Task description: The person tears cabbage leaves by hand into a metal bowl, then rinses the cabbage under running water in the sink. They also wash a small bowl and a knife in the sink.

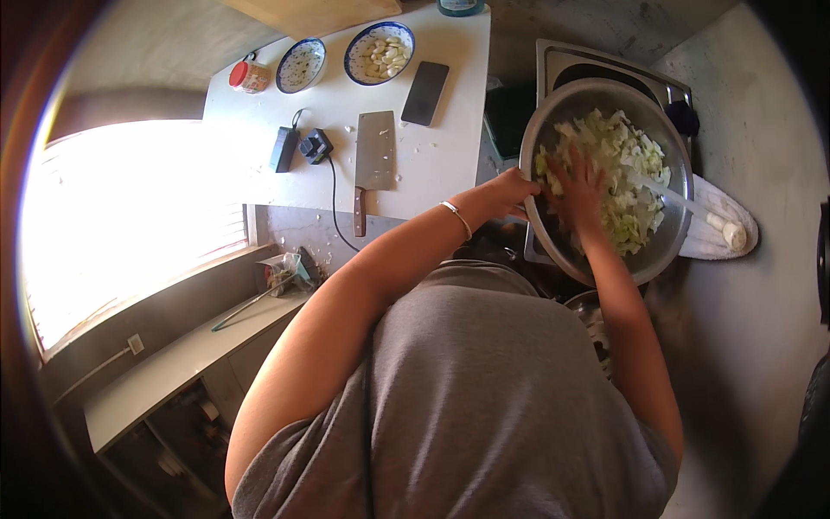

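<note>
A large metal basin (677, 156) full of torn pale-green leaves, apparently cabbage (639, 156), rests over the steel sink (548, 55) to my right. My left hand (515, 191) grips the basin's near-left rim, thumb on top. Inside it, my right hand (579, 194) lies palm down on the leaves with its fingers spread. Its fingertips are partly hidden among them. A white tube, probably a tap spout (681, 199), reaches over the basin's right side. Whether water runs from it, I cannot tell.
The white table (441, 172) on the left carries a cleaver (375, 152), a phone (425, 94), a bowl of peeled garlic cloves (387, 58), another patterned bowl (301, 65), a red-lidded jar (249, 76) and a corded black adapter (316, 146). A white towel (739, 207) lies right of the basin.
</note>
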